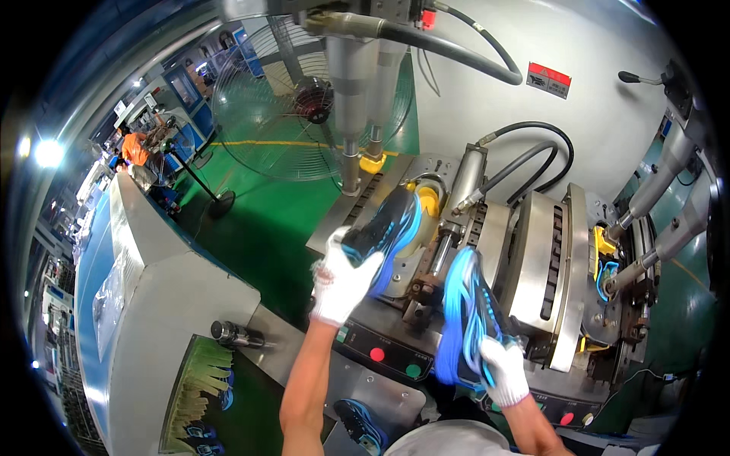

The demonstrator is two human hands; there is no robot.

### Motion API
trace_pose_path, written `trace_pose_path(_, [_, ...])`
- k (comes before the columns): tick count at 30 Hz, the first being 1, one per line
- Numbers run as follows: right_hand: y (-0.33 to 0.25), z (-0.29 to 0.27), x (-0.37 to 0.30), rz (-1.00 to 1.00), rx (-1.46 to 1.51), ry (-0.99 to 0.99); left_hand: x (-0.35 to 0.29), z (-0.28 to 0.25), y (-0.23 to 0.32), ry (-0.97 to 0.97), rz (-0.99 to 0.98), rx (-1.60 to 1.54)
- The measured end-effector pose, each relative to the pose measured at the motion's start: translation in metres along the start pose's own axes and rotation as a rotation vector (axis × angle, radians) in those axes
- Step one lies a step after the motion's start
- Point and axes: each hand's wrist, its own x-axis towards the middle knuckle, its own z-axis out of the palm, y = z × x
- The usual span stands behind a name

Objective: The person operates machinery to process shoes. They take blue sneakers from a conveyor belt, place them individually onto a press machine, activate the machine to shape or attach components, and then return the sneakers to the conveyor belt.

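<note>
My left hand (344, 283), in a white knit glove, is closed round one end of a black sneaker (384, 228) with a blue sole. That shoe is tilted over the left station of a press machine (526, 273), close to a yellow pad (429, 201). Lower and to the right, my right hand (505, 372), gloved alike, grips the lower end of a second sneaker (461, 315). Its bright blue and violet sole is turned leftward, and motion blurs it slightly. A third sneaker (360, 424) rests on the metal ledge (389, 399) below my left hand.
Red (377, 354) and green buttons line the machine's front panel. Hydraulic cylinders (353, 99) and hoses stand above it. Left are a grey housing (182, 273) and a fringed opening (199, 380) with more shoes. Behind are a large fan (304, 99) and a person in orange (137, 148).
</note>
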Motion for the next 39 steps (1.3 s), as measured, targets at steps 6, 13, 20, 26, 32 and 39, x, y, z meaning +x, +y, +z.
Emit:
trace_pose_path(6, [0.019,0.148,0.189,0.121,0.139,-0.3,-0.19,-0.105,-0.074,0.214,-0.326,0.032])
trace_pose_path(13, [0.007,-0.005,0.484,-0.509,-2.205,0.276,-0.354,-0.091,-0.165,0.248,-0.829,0.221])
trace_pose_path(20, [0.111,0.115,0.466,-0.285,-1.445,0.355,-0.489,-0.072,-0.164,0.514,-1.348,0.363])
trace_pose_path(26, [0.061,0.091,0.466,0.11,-0.955,-0.071,-0.534,-0.015,-0.203,0.545,-1.313,0.262])
trace_pose_path(32, [0.085,0.121,0.203,-0.742,-1.141,-0.366,-0.576,-0.025,-0.21,0.527,-1.262,0.297])
trace_pose_path(39, [0.236,-0.067,0.068,-1.207,-2.761,-0.387,-0.566,-0.017,-0.23,0.455,-1.108,0.034])
